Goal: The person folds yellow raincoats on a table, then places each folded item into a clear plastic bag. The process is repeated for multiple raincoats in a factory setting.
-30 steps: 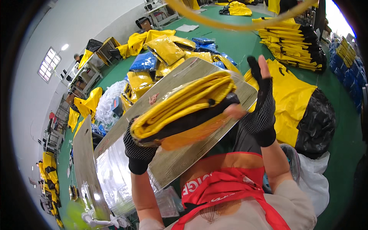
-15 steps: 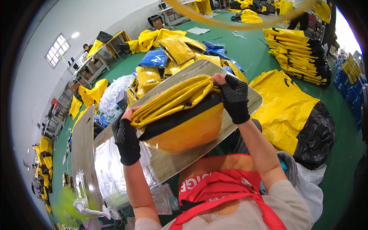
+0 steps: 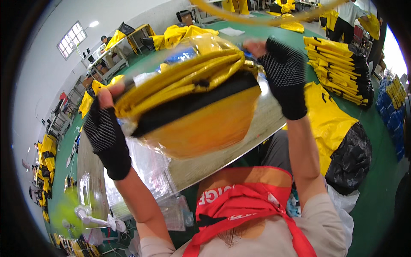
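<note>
Between my hands is a thick folded yellow-and-black coated fabric piece (image 3: pixel 192 124), partly inside a clear plastic bag (image 3: pixel 205 139). Its yellow folds stick out at the top and a black band crosses its front. My left hand (image 3: pixel 108 132), in a black fingerless grip glove, is closed on the bag's mouth at the left end. My right hand (image 3: pixel 284 79), gloved alike, is closed at the right corner, its fingertips blurred. The bundle is raised above a wood-grain table (image 3: pixel 209 165). Flat clear bags (image 3: pixel 147 171) lie stacked on the table near my left forearm.
Folded yellow-and-black pieces form a tall stack (image 3: pixel 336 70) on the green floor at right. Nearer lies a spread yellow-and-black piece (image 3: pixel 329 124). A small white fan (image 3: pixel 96 218) stands at lower left. Farther off, people are near work tables (image 3: pixel 105 55).
Both hands have lifted the bundle up and closer to me, so it looks larger and hides much of the pile behind. My hands are also farther apart in view.
</note>
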The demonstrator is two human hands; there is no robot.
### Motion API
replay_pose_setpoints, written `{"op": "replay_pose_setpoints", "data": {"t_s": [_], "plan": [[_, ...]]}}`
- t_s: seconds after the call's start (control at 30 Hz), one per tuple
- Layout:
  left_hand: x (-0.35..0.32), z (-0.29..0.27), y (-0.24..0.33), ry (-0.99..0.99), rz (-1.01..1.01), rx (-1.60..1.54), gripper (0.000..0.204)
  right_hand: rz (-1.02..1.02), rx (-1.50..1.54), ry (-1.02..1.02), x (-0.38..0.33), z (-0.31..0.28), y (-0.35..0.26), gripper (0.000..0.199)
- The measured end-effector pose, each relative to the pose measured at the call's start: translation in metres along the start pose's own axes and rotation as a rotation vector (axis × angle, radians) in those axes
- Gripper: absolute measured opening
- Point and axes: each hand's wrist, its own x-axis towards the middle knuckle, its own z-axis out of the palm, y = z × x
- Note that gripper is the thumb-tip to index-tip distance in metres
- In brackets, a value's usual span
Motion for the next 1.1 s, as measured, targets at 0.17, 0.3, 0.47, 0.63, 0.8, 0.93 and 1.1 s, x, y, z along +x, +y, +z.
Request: {"op": "replay_pose_setpoints", "data": {"t_s": [0.17, 0.3, 0.47, 0.63, 0.8, 0.93, 1.1], "plan": [[0.019, -0.003, -0.008, -0.094, 0.06, 0.068, 0.037, -0.138, -0.022, -0.063, 0.027, -0.004, -0.01, 0.024], [0.0, 0.005, -0.031, -0.208, 0.002, -0.005, 0.037, -0.09, 0.118, -0.094, 0.009, 0.0, 0.016, 0.026], [-0.008, -0.001, -0.021, -0.192, -0.204, -0.083, 0.038, 0.112, 0.053, -0.126, 0.003, -0.017, -0.013, 0.025], [-0.012, 0.013, -0.015, -0.288, -0.398, -0.167, 0.032, 0.517, 0.249, -0.066, -0.014, -0.014, 0.0, 0.023], [-0.011, 0.06, -0.155, -0.589, -0.634, -0.306, 0.033, 0.733, 0.311, -0.128, -0.062, 0.046, 0.159, 0.03], [-0.075, 0.126, -0.239, -0.218, -0.197, 0.335, 0.043, 0.554, -0.583, -0.287, -0.125, 0.087, 0.243, 0.035], [-0.17, 0.188, -0.226, -0.883, 0.224, 0.514, 0.05, 0.547, -0.8, -0.497, -0.171, 0.095, 0.298, 0.032]]}}
